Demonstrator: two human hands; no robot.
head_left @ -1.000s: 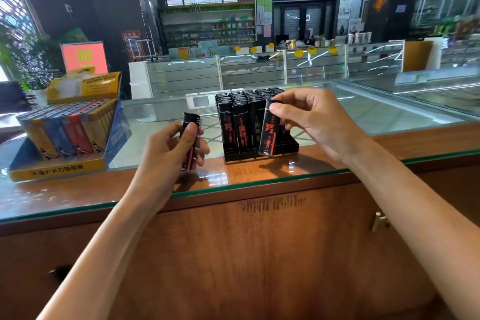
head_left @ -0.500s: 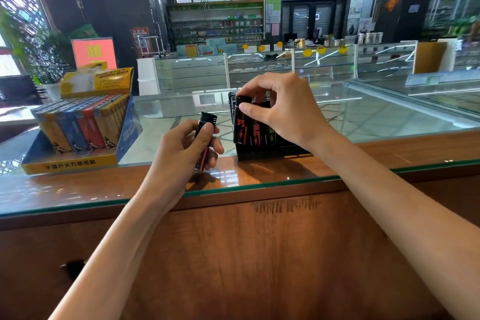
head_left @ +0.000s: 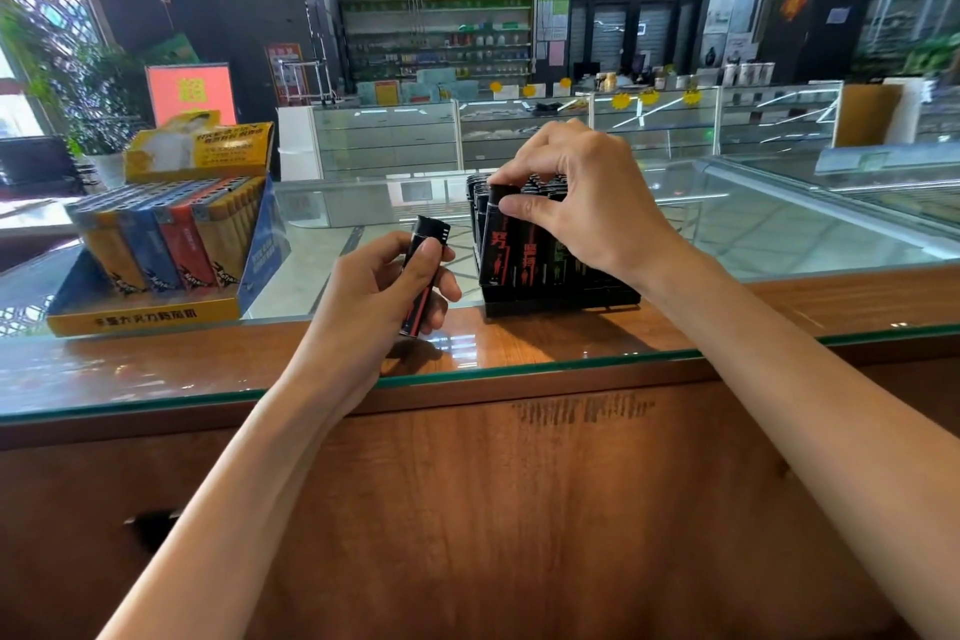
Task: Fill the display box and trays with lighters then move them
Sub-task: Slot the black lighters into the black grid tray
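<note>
The right hand [head_left: 587, 203] has carried its black lighter [head_left: 500, 244] across the front of the black tray [head_left: 561, 303], from the right end, where it hung a second ago, to the front-left corner. Its grip is now a thumb-and-forefinger pinch on the lighter's cap, with the other fingers arched over the rows behind. The black lighter stands nearly upright with its base down at the tray's front edge, so it appears to be going into the corner slot. Whether it has reached the bottom I cannot tell. The left hand [head_left: 374, 296] has hardly shifted. Its grip is wrapped round a spare lighter [head_left: 423, 270], thumb laid along the body, and it holds that lighter tilted just left of the tray and just above the glass-topped table [head_left: 519, 335]. The tray stands on the table near its front edge, packed with black lighters as far as the hand lets me see. The display box [head_left: 156, 244] of coloured lighters sits well apart to the left and looks full. For the task, this suggests the tray is almost stocked. The corner piece needs only a release, the spare one probably goes in next, and moving the tray and box should follow soon after.
</note>
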